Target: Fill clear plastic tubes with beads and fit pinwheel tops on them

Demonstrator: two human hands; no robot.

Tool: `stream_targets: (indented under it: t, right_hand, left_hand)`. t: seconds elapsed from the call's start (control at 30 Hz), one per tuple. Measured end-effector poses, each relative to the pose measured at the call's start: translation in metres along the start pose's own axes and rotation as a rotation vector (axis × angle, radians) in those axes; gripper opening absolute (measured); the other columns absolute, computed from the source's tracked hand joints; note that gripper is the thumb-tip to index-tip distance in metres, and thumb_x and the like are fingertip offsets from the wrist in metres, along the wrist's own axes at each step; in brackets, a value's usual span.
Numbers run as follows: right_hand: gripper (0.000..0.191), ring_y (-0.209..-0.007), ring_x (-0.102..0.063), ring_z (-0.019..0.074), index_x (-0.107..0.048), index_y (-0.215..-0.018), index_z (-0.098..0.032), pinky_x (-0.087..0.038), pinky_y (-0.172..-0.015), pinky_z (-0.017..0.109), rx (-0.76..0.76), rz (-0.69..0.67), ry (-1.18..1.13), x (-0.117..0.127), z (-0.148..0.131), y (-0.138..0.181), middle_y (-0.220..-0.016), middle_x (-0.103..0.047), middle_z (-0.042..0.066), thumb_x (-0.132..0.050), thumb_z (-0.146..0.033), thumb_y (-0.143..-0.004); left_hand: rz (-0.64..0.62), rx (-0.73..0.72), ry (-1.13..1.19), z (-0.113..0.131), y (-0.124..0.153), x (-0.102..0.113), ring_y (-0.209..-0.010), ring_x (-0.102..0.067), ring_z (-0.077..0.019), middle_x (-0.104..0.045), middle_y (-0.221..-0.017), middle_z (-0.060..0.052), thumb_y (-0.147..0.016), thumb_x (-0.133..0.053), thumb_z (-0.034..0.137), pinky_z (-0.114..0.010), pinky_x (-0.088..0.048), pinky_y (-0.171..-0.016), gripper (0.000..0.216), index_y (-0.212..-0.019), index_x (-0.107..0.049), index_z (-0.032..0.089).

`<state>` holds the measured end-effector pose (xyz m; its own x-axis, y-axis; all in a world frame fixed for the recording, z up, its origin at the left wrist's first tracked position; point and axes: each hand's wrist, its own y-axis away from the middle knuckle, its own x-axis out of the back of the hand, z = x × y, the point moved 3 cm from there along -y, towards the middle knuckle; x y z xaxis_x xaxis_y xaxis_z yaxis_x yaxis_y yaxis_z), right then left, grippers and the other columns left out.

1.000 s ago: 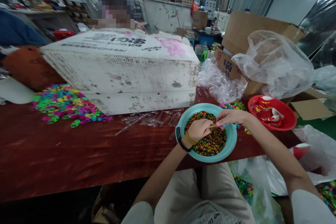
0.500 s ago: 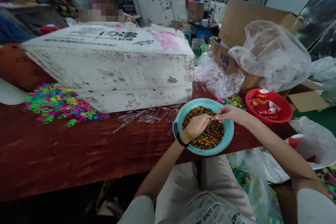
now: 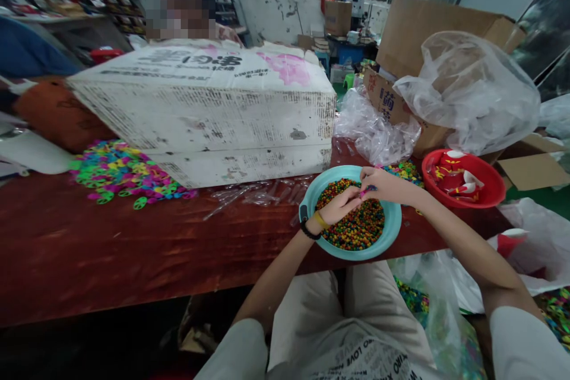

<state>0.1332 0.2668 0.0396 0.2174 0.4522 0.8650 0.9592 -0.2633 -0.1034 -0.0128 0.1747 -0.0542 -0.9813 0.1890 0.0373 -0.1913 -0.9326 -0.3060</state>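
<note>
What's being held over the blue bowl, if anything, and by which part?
A small pink piece, apparently in the right grip, with the left grip close by; it's too covered to tell by which part.

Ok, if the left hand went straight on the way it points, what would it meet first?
The left hand would likely meet the small pink piece first, with the right hand right beside it; depth is unclear, so they may be touching.
</note>
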Motion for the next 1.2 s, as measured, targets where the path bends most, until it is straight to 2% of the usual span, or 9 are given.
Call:
stream_targets:
  t: [0.23,0.37,0.5,0.57,0.63,0.73,0.83,1.03,1.2]
  right_hand:
    - [0.005,-0.128,-0.058,0.0276,-0.076,-0.097,-0.019,-0.049,-0.114,0.048,0.109,0.017,0.033,0.005,0.012,-0.009,-0.136,-0.058,0.013,-0.075,-0.023,-0.097]
    - [0.012,-0.141,-0.048,0.0328,-0.076,-0.108,-0.022,-0.04,-0.123,0.058,0.108,0.078,0.085,0.011,-0.002,-0.01,-0.149,-0.054,0.012,-0.071,-0.032,-0.101]
    - [0.047,-0.143,-0.049,0.0319,-0.055,-0.15,-0.029,-0.04,-0.125,0.055,0.049,0.483,-0.041,0.001,-0.033,0.003,-0.152,-0.053,0.013,-0.064,-0.042,-0.105]
    - [0.047,-0.127,-0.06,0.0315,-0.052,-0.15,-0.027,-0.051,-0.115,0.051,-0.106,0.785,-0.11,-0.022,-0.047,0.014,-0.138,-0.059,0.015,-0.057,-0.046,-0.108]
    - [0.045,-0.112,-0.066,0.0315,-0.058,-0.143,-0.024,-0.058,-0.102,0.049,-0.219,0.916,-0.145,-0.057,-0.06,0.02,-0.124,-0.065,0.016,-0.061,-0.048,-0.105]
    - [0.039,-0.115,-0.068,0.0305,-0.064,-0.137,-0.019,-0.06,-0.101,0.046,-0.192,0.98,-0.162,-0.103,-0.078,0.02,-0.123,-0.068,0.016,-0.064,-0.041,-0.105]
    - [0.036,-0.116,-0.07,0.0269,-0.067,-0.141,-0.017,-0.06,-0.103,0.041,-0.206,1.065,-0.145,-0.124,-0.089,0.023,-0.125,-0.072,0.016,-0.057,-0.03,-0.109]
    - [0.041,-0.115,-0.071,0.027,-0.068,-0.146,-0.015,-0.06,-0.103,0.041,-0.192,1.044,-0.113,-0.128,-0.108,0.025,-0.124,-0.074,0.018,-0.053,-0.023,-0.109]
    - [0.042,-0.116,-0.071,0.028,-0.071,-0.145,-0.019,-0.06,-0.104,0.044,-0.137,0.953,-0.211,-0.126,-0.1,0.018,-0.124,-0.074,0.017,-0.057,-0.026,-0.106]
  left_hand:
    - [0.107,0.116,0.247,-0.006,-0.019,-0.006,-0.052,-0.041,-0.0103,-0.048,-0.059,0.003,-0.093,-0.061,0.077,-0.027,-0.03,-0.052,0.06,-0.08,-0.058,0.019]
    - [0.17,0.181,0.419,-0.005,-0.023,-0.009,-0.047,-0.034,-0.0071,-0.04,-0.057,0.007,-0.09,-0.071,0.072,-0.024,-0.025,-0.048,0.057,-0.077,-0.052,0.02]
    - [0.338,0.221,0.651,0.011,-0.019,-0.009,-0.045,-0.027,-0.0066,-0.033,-0.052,0.009,-0.1,-0.066,0.059,-0.022,-0.025,-0.046,0.05,-0.074,-0.049,0.02]
    - [0.51,0.163,0.731,0.024,-0.014,-0.009,-0.046,-0.027,-0.0071,-0.031,-0.053,0.009,-0.104,-0.062,0.059,-0.02,-0.028,-0.048,0.048,-0.077,-0.051,0.02]
    - [0.638,0.093,0.761,0.037,-0.008,-0.012,-0.049,-0.035,-0.0076,-0.035,-0.055,0.008,-0.104,-0.06,0.062,-0.02,-0.035,-0.051,0.05,-0.078,-0.051,0.02]
    - [0.692,0.086,0.733,0.05,0.001,-0.024,-0.054,-0.044,-0.0086,-0.042,-0.058,0.006,-0.1,-0.059,0.07,-0.021,-0.04,-0.055,0.06,-0.07,-0.045,0.021]
    - [0.743,0.095,0.728,0.053,0.009,-0.033,-0.055,-0.046,-0.0086,-0.046,-0.06,0.006,-0.098,-0.062,0.07,-0.022,-0.041,-0.057,0.058,-0.073,-0.049,0.02]
    - [0.905,0.019,0.685,0.044,0.026,-0.03,-0.065,-0.06,-0.0107,-0.057,-0.067,0.007,-0.092,-0.074,0.066,-0.023,-0.047,-0.064,0.048,-0.092,-0.059,0.021]
    - [0.891,-0.008,0.679,0.043,0.033,-0.026,-0.075,-0.066,-0.0121,-0.065,-0.082,0.003,-0.088,-0.075,0.07,-0.028,-0.057,-0.081,0.051,-0.092,-0.061,0.021]
